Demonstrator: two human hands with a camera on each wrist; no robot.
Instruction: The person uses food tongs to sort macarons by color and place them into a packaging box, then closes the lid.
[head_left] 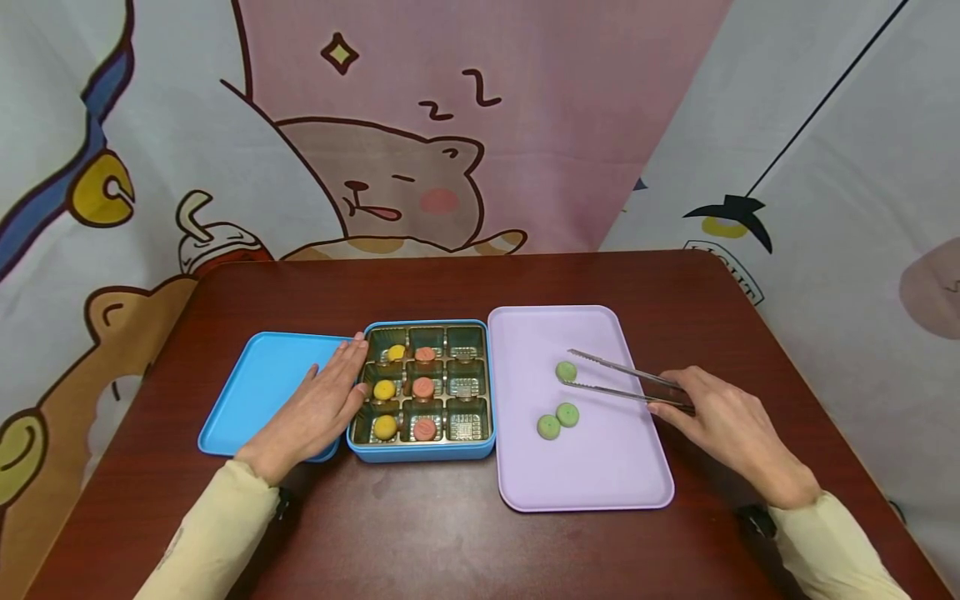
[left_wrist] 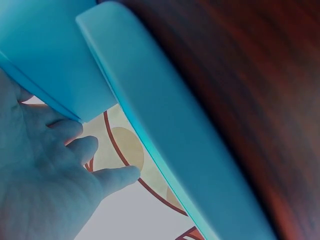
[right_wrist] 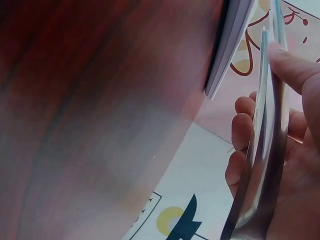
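My right hand [head_left: 731,429] grips metal tongs [head_left: 626,369] over the lilac tray [head_left: 600,475]. The tongs' parted tips lie either side of a round green cookie-like piece [head_left: 566,372]; whether they touch it I cannot tell. Two more green pieces [head_left: 567,414] lie nearer the front of the tray. With fingers extended, my left hand [head_left: 318,408] rests against the left side of a blue box [head_left: 427,452]. Inside the box, a gold divided insert [head_left: 467,417] holds yellow pieces [head_left: 385,390] in its left column and pink pieces [head_left: 423,388] in the middle one; its right column shows bare ridged floors.
A blue lid [head_left: 255,392] lies left of the box, partly under my left forearm and hand. The lilac tray stands close against the box's right side. All of it is on a dark wooden table [head_left: 420,533], with a printed cartoon cloth [head_left: 570,125] hanging behind.
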